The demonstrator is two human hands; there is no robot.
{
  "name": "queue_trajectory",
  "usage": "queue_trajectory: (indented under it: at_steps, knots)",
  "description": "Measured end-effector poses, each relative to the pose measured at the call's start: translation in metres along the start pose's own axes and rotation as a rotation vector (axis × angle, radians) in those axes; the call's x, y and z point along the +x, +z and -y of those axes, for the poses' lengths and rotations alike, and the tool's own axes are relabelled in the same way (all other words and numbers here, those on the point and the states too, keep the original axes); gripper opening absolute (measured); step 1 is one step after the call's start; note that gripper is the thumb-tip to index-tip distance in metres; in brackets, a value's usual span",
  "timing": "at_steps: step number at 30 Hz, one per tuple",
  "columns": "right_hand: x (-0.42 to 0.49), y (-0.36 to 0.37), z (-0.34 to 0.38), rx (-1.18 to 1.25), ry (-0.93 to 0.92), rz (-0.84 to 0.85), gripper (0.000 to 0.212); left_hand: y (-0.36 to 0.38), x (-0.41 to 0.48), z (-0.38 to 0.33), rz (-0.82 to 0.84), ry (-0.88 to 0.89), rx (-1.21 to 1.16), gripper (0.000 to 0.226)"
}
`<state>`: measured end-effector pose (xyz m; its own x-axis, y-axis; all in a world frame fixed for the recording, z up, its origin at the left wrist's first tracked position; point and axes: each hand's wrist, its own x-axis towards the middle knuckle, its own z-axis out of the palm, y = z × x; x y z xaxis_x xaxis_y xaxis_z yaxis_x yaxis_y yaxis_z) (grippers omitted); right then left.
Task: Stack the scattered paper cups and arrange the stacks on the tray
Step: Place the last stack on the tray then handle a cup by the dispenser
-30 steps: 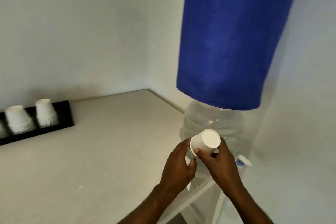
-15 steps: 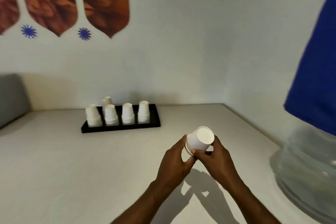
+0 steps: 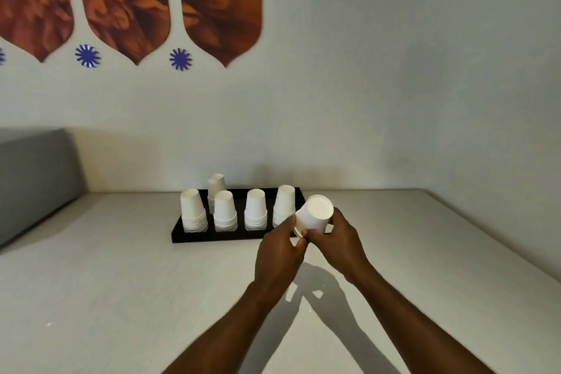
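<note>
- Gripping a white paper cup (image 3: 314, 215) from both sides, the left hand (image 3: 280, 249) and right hand (image 3: 340, 237) are holding it above the white table (image 3: 121, 282), with its flat base tilted up toward the camera.
- The left hand is pinching the cup's rim edge; the right hand is wrapping its fingers (image 3: 312, 233) around the cup wall.
- The cup is sitting in the air just beside the right end of the black tray (image 3: 218, 237), partly overlapping it in this view.
- Five stacks of upside-down cups (image 3: 224, 212) are standing on the tray: four in a front row, one behind.
- Both forearms are casting shadows on the table.
- Orange wall art (image 3: 127, 0) is hanging above.
</note>
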<state>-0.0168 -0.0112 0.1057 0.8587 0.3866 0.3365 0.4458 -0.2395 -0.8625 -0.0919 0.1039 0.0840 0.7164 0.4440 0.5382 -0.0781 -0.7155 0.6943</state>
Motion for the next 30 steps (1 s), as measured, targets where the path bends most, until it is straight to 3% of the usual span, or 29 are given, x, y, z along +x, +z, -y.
queue_trajectory:
  at_steps: [3,9,16,22,30]
  knots:
    - [0.039,0.016,-0.005,-0.017,-0.016,0.002,0.063,0.007,0.033,0.016,-0.049,-0.001,0.009,0.012]
    - [0.121,0.040,-0.017,-0.067,-0.028,-0.008,0.061,0.028,0.098,0.041,-0.068,-0.005,0.064,0.012]
    - [0.200,0.066,-0.044,-0.066,0.008,0.058,0.067,0.058,0.149,0.075,0.061,0.003,0.003,0.039]
    - [0.233,0.084,-0.066,-0.177,0.055,0.184,0.065,0.085,0.167,0.105,0.037,-0.090,0.029,0.046]
    - [0.225,0.096,-0.091,-0.313,0.091,0.264,0.066,0.094,0.148,0.125,0.166,-0.119,0.063,0.039]
